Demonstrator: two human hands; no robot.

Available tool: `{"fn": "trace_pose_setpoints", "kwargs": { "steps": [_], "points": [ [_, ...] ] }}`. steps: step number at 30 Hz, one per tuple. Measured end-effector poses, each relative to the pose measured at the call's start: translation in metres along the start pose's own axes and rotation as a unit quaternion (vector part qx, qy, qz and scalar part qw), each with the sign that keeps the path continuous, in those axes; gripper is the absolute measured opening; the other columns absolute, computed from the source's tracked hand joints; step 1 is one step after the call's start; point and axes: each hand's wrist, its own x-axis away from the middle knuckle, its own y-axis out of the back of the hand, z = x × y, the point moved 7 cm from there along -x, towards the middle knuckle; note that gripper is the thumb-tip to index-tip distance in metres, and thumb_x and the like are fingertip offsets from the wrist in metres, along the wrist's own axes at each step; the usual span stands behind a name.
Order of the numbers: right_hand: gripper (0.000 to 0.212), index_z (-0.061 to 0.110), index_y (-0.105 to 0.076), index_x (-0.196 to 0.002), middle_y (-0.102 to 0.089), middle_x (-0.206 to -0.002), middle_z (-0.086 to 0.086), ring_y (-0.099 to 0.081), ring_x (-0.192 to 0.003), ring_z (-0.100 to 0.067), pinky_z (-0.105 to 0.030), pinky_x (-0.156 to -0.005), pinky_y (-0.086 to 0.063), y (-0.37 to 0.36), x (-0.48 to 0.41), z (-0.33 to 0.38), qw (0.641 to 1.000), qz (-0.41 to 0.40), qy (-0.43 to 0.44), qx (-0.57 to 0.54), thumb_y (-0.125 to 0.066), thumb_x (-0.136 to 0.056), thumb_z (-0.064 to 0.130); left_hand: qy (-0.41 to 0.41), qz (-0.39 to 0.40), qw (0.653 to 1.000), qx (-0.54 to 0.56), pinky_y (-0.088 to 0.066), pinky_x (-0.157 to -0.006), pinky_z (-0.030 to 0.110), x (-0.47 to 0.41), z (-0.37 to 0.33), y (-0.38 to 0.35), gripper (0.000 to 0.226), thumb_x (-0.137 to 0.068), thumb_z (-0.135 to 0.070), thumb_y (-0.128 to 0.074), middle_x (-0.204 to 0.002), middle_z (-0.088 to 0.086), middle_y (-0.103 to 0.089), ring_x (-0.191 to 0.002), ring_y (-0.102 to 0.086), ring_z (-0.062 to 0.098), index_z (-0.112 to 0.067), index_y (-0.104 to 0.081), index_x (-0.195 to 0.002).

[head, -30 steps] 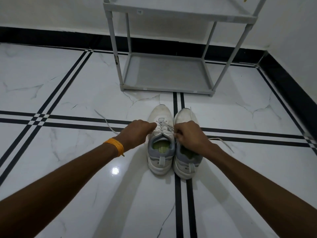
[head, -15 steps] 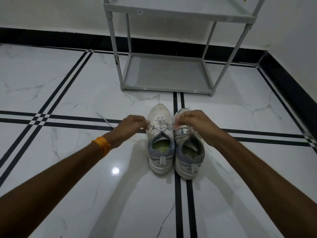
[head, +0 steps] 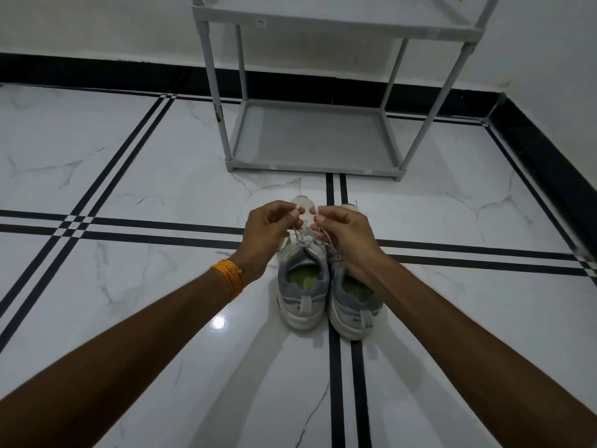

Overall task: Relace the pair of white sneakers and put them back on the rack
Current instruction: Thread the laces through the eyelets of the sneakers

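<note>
1. The pair of white mesh sneakers with grey heel collars and green insoles sits side by side at the centre of the frame, heels toward the camera: the left sneaker (head: 302, 279) and the right sneaker (head: 353, 302) touch along their inner sides on the white marble floor with black inlay lines (head: 129, 195).
2. The thin white shoelace (head: 302, 239) of the left sneaker crosses its upper eyelets, so its lacing looks nearly done, though no bow shows.
3. The left hand (head: 268, 234) and right hand (head: 344, 236) each pinch one lace end, fingers closed on it, just above the tongue.
4. The right sneaker's lacing is hidden by the right hand.
5. The grey tube-framed shoe rack (head: 315, 137), upper centre, holds nothing on its bottom shelf; placing both sneakers remains.
</note>
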Motion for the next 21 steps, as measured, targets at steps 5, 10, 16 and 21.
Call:
{"fn": "trace_pose_setpoints", "kwargs": {
  "steps": [5, 10, 16, 21],
  "points": [
    [0.023, 0.0, -0.069, -0.112, -0.072, -0.096, -0.013, -0.069, -0.075, -0.013, -0.017, -0.065, -0.056, 0.001, -0.004, 0.001, 0.998, -0.03, 0.014, 0.043, -0.064, -0.089, 0.001, -0.008, 0.002, 1.0, -0.008, -0.054, -0.063, 0.017, -0.001, 0.002, -0.007, 0.023, -0.097, -0.02, -0.057, -0.1, 0.008, -0.072, -0.088, -0.07, 0.018, -0.011, -0.07, -0.114],
    [0.017, 0.0, -0.07, -0.099, -0.073, -0.083, -0.011, -0.07, -0.072, -0.017, -0.024, -0.066, -0.058, 0.008, -0.006, 0.0, 0.997, -0.062, 0.004, 0.048, -0.073, -0.082, 0.003, 0.006, 0.011, 1.0, -0.025, -0.05, -0.057, 0.019, -0.001, 0.001, -0.008, 0.022, -0.088, -0.017, -0.07, -0.083, 0.003, -0.072, -0.07, -0.068, 0.01, -0.008, -0.066, -0.107],
    [0.016, 0.0, -0.071, -0.1, -0.074, -0.089, -0.009, -0.072, -0.082, -0.016, -0.026, -0.076, -0.06, -0.001, -0.006, 0.009, 0.99, 0.027, 0.048, 0.127, -0.068, -0.084, -0.003, 0.07, 0.111, 0.991, -0.017, -0.048, -0.053, 0.009, -0.004, 0.002, -0.014, 0.042, -0.087, -0.019, -0.072, -0.084, 0.008, -0.072, -0.062, -0.069, 0.001, -0.014, -0.055, -0.125],
    [0.02, 0.005, -0.063, -0.105, -0.075, -0.087, -0.014, -0.075, -0.08, -0.021, -0.028, -0.075, -0.061, -0.003, -0.004, 0.02, 0.971, 0.06, 0.107, 0.207, -0.068, -0.086, -0.001, 0.065, 0.08, 0.994, 0.029, -0.047, -0.051, 0.01, -0.002, 0.003, -0.012, 0.018, -0.089, -0.011, -0.068, -0.076, 0.005, -0.071, -0.054, -0.065, 0.001, 0.001, -0.064, -0.102]
  ]
}}
